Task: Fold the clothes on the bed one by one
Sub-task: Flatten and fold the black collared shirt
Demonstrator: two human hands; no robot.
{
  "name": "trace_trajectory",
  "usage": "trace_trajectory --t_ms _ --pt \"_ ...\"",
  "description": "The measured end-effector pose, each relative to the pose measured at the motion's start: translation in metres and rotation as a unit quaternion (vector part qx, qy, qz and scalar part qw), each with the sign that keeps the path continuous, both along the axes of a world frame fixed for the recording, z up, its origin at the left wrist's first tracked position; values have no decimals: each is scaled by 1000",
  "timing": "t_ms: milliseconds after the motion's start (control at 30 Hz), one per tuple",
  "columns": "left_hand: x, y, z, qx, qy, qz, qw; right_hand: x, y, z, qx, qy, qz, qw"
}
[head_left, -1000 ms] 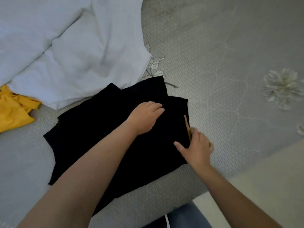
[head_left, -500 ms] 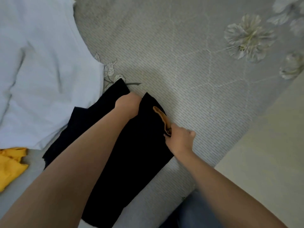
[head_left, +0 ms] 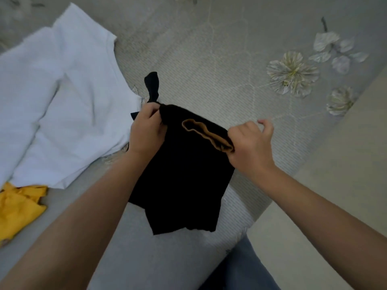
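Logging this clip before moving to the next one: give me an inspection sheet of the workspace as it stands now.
Surface: grey bed cover with printed flowers.
Job's things: black garment, held up at its top edge, lower part hanging against the bed; tan lining shows at the top. White garment lies spread at left; yellow garment bunched at the left edge.
Clutter: nothing seen.
Hands: left hand grips the black garment's top left corner; right hand pinches the top edge by the tan lining.
Cables: nothing seen.
Surroundings: pale floor at right; blue-clad leg below.
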State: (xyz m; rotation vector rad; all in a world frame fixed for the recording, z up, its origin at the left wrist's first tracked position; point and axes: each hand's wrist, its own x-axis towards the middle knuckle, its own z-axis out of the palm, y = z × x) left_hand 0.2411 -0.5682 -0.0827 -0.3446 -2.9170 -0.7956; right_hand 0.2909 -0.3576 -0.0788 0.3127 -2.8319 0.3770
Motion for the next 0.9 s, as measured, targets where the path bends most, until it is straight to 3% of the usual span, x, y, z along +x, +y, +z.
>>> trace_trajectory --t_ms 67,167,233,300,367,433,500,567,667,767,900 --pt "42 -24 -2 -20 5 -27 999 37 -16 -7 -8 6 46 999" --pt "109 -60 -21 -63 -39 -26 997 96 -41 -26 -18 -62 83 994" --pt "153 -78 -39 -89 -119 13 989 126 -55 -40 29 -162 112 980" --pt "189 -89 -55 -115 -244 64 961 148 -65 -51 140 -300 123 936" --pt "212 -95 -59 -134 -333 119 926 163 -71 -60 155 -409 111 892" --pt "223 -98 -64 -122 -339 109 926 169 -74 -56 140 -378 67 913" --pt "222 -94 -68 -145 -270 37 951 174 -81 -55 135 -324 73 934" --pt "210 -88 -72 -172 -206 -54 962 175 -92 -59 143 -324 91 931" --pt "189 -79 -88 -237 -229 -149 932 166 -107 -81 181 -354 113 911" --pt "179 -71 -111 -334 -284 -200 876 162 -109 -109 169 -376 111 904" --pt "178 -71 -127 -329 -305 -206 870 156 -100 -115 162 -364 100 912"
